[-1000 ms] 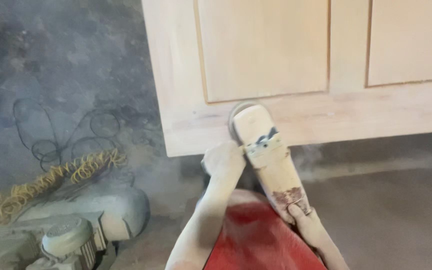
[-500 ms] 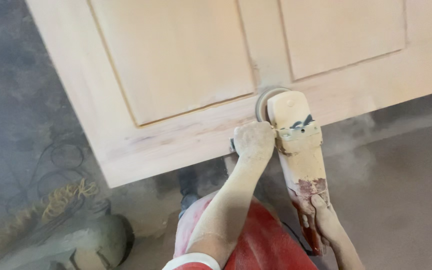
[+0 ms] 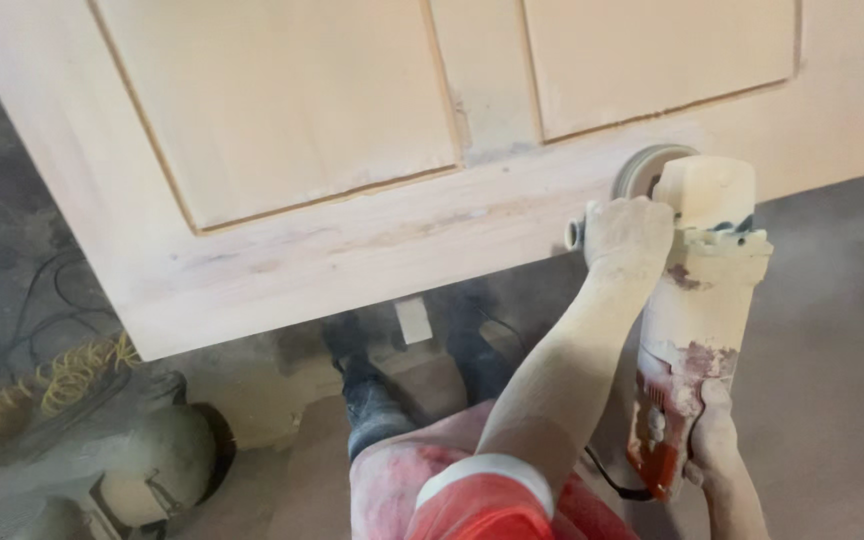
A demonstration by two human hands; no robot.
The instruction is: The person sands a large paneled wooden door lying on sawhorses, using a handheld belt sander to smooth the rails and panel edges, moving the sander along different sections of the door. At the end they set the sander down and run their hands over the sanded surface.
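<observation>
A pale wooden panelled door lies flat, its near rail toward me. On that rail sits the round sanding disc of a dust-coated angle grinder with a red rear body. My left hand grips the side handle beside the grinder's head. My right hand holds the grinder's rear end. Both hands and forearms are covered in pale dust.
Under the door stand my dark boots and red trousers on a dusty floor. At lower left lie a dust-covered machine, a yellow coiled cable and dark cords. Dust hangs in the air at the right.
The view has shifted, so the door fills more of the frame. The grinder and both hands have travelled right along the door's near rail, still gripped the same way.
</observation>
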